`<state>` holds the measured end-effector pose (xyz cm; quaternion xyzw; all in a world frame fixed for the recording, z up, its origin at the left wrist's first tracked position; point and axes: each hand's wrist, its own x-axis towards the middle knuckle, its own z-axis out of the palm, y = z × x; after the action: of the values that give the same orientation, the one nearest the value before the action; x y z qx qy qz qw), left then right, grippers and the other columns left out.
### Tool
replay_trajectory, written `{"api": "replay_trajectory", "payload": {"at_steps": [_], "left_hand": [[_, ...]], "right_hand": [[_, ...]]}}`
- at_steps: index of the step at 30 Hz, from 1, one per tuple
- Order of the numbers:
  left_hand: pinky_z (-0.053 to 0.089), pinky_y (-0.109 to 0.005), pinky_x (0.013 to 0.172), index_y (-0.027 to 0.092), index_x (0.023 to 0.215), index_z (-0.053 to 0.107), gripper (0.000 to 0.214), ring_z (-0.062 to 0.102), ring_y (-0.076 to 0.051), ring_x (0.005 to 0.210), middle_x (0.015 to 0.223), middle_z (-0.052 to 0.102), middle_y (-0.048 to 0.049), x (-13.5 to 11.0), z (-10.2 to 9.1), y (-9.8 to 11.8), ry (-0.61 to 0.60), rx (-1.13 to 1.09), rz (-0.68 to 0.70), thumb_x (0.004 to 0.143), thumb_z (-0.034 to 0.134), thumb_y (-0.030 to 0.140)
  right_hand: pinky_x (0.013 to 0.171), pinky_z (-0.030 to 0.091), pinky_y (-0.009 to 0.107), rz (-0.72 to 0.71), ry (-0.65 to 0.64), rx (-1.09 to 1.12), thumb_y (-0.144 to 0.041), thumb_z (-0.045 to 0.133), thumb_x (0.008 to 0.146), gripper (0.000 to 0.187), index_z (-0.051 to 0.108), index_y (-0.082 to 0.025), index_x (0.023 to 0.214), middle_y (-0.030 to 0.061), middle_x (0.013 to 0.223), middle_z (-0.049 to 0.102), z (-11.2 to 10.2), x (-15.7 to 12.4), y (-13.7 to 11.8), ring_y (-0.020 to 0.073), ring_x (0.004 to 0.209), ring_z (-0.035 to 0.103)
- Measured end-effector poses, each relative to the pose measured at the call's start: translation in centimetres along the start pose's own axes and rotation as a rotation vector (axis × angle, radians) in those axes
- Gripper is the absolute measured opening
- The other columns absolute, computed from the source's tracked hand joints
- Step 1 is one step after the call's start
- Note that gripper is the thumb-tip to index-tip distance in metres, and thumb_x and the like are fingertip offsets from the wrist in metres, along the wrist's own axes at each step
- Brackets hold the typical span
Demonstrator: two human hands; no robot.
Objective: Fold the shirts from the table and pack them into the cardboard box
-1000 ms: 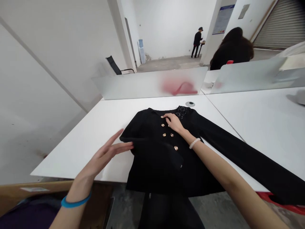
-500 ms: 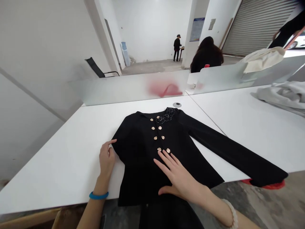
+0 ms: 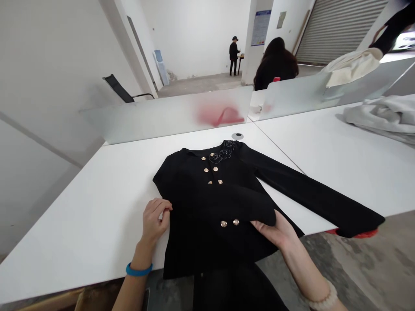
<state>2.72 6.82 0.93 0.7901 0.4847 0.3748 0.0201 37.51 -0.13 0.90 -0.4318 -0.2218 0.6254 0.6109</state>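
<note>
Black jacket [image 3: 194,224]: on our desk [image 3: 97,211]; looks light, limp.
Right hand [image 3: 277,231]: fingers grasping the cuff [image 3: 267,214] of the folded sleeve [image 3: 240,201].
Left hand [image 3: 155,218]: fingers curled at its side; we can't tell if pinching.
Best hold: cuff or hem [image 3: 180,273], sparing the flowers [image 3: 224,152].

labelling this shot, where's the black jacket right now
In the head view, the jacket lies near centre on the table, the left hand by its left edge and the right hand at its lower right.
</note>
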Motion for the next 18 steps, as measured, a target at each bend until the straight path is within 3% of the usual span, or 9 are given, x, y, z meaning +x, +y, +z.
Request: {"api": "replay_trajectory", "payload": {"at_steps": [4,7,8,11,15,18], "left_hand": [[0.045,-0.043,0.089,0.022,0.092,0.061,0.02,0.06,-0.025,0.1,0.104,0.067,-0.0078,0.3,0.4,0.1,-0.096,0.03,0.03,0.082,0.043,0.02],[0.031,-0.05,0.108,0.021,0.12,0.052,0.033,0.045,-0.027,0.127,0.135,0.052,-0.0102,0.4,0.8,-0.1,-0.086,0.054,-0.023,0.088,0.043,0.025],[0.025,-0.051,0.112,0.021,0.126,0.048,0.037,0.038,-0.027,0.133,0.141,0.046,-0.0106,0.4,0.9,-0.2,-0.075,0.055,-0.052,0.089,0.043,0.028],[0.018,-0.053,0.115,0.021,0.136,0.038,0.046,0.026,-0.026,0.141,0.15,0.034,-0.012,0.4,1.3,-0.4,-0.064,0.051,-0.129,0.092,0.043,0.035],[0.018,-0.058,0.113,0.023,0.144,0.026,0.064,0.021,-0.03,0.142,0.152,0.029,-0.0141,0.2,1.7,-0.6,-0.148,0.107,-0.073,0.089,0.048,0.045],[0.019,-0.06,0.112,0.024,0.149,0.013,0.078,0.018,-0.033,0.142,0.154,0.024,-0.0146,0.0,2.0,-0.8,-0.247,0.176,-0.011,0.086,0.052,0.049]], "right_hand": [[0.088,0.053,0.045,0.175,0.043,0.241,-0.048,0.053,0.082,0.026,0.065,-0.024,0.082,0.0039,0.092,0.072,0.0,-0.8,-0.2,0.0234,0.096,0.066],[0.08,0.057,0.037,0.138,0.126,0.239,-0.039,0.066,0.076,0.026,0.065,-0.025,0.098,0.0011,0.099,0.071,0.6,-1.5,-0.3,0.0205,0.088,0.068],[0.076,0.058,0.035,0.107,0.143,0.2,-0.031,0.071,0.073,0.035,0.063,-0.027,0.107,0.0001,0.103,0.07,0.7,-1.7,-0.3,0.0198,0.088,0.068],[0.07,0.059,0.03,0.006,0.206,0.106,-0.018,0.076,0.066,0.064,0.054,-0.033,0.125,-0.0017,0.115,0.067,0.3,-2.0,-0.8,0.0193,0.09,0.067],[0.068,0.058,0.03,-0.093,0.292,0.044,-0.021,0.074,0.069,0.078,0.043,-0.04,0.137,-0.0018,0.114,0.067,-1.5,-2.8,-1.7,0.0197,0.086,0.069],[0.069,0.058,0.032,-0.049,0.266,-0.077,-0.027,0.073,0.072,0.088,0.027,-0.045,0.144,-0.0014,0.112,0.068,-2.8,-3.9,-1.8,0.0207,0.088,0.069]]}}
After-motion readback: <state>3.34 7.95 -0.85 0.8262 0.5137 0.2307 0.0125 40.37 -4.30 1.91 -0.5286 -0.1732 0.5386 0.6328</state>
